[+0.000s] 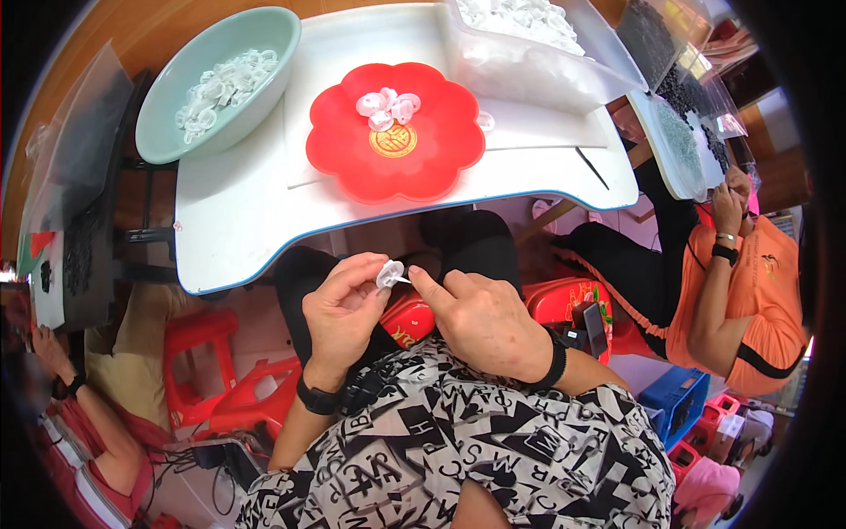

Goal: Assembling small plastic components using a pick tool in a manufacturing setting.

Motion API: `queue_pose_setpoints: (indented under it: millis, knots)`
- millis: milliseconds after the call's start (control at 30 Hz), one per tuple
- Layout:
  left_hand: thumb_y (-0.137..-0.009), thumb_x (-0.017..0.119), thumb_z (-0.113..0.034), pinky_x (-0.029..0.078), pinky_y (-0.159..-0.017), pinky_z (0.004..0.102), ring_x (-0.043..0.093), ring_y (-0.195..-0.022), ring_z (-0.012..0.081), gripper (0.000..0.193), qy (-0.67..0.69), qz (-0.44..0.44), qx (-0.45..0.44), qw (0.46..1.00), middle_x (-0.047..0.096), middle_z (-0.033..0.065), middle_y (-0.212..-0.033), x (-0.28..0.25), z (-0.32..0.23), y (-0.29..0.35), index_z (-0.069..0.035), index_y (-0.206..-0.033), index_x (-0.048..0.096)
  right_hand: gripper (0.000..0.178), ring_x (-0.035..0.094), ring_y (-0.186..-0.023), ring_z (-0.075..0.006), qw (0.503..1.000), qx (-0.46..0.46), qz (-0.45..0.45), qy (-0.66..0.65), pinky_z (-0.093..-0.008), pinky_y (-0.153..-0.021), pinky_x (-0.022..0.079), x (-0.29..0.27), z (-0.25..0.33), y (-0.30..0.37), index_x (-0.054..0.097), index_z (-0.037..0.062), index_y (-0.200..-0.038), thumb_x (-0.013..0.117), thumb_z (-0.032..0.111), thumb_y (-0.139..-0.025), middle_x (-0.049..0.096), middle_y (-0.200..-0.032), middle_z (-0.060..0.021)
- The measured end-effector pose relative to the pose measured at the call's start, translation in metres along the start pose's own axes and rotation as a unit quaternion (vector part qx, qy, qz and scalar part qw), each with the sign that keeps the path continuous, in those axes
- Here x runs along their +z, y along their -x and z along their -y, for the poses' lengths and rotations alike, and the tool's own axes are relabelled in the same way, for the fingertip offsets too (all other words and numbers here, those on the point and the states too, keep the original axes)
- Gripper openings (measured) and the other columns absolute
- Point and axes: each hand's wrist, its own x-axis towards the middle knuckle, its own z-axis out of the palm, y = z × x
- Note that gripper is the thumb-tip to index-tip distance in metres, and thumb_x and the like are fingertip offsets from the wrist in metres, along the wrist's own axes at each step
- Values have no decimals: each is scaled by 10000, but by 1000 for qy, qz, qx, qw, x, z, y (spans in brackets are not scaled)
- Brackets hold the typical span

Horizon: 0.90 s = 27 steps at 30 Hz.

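1. I am seeing the left hand clamping a round, see-through white piece between thumb and fingers, above the lap; all clock positions are running from this piece.
2. The right hand is sitting just beside it, between 3 and 5 o'clock, fingers curling and index finger pointing at a thin white stem that is sticking out of the piece. I am not able to tell whether this hand is gripping anything.
3. At 12 o'clock, a red flower-shaped tray is resting on the white table and holding several similar pieces.
4. Between 10 and 11, a pale green bowl is holding more white pieces.
5. At 1, a clear bin is brimming with white parts.
6. At 2, a thin black stick is lying on the table.
7. At 3, a co-worker in orange is sitting.
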Motion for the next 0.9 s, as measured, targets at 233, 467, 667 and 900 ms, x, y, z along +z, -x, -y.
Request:
queue_pose_setpoints:
  millis: [233,467,667,900]
  knots:
    - [-744,591,159,473,-870,307,573,-991,205,304,0,0,-3,1000,575,169,-1104,0,2,2,54,-1028,619,518,558,-635,-242,1000,-12,-5,14,-346,-530,463,1,2,-1,537,1,-1199,581,59,-686,505,-732,-93]
    - [-757,593,146,479,-848,289,576,-971,190,289,-12,2,-14,1000,578,156,-1086,4,-1,2,50,-1028,620,538,561,-672,-242,999,-12,17,50,-341,-537,468,1,5,-1,528,-21,-1204,572,64,-674,515,-751,-100]
    - [-753,576,163,481,-820,268,577,-945,176,287,-60,8,-30,998,576,144,-1062,2,1,3,58,-1017,617,529,561,-668,-234,996,-19,43,74,-326,-533,470,-1,7,-4,521,-43,-1201,567,77,-688,537,-764,-103]
    - [-748,566,175,480,-806,261,576,-937,169,285,-54,6,-23,998,568,142,-1073,3,5,5,61,-1004,616,493,561,-646,-215,990,-40,60,123,-302,-503,462,2,9,-6,518,-67,-1185,551,101,-722,543,-742,-98]
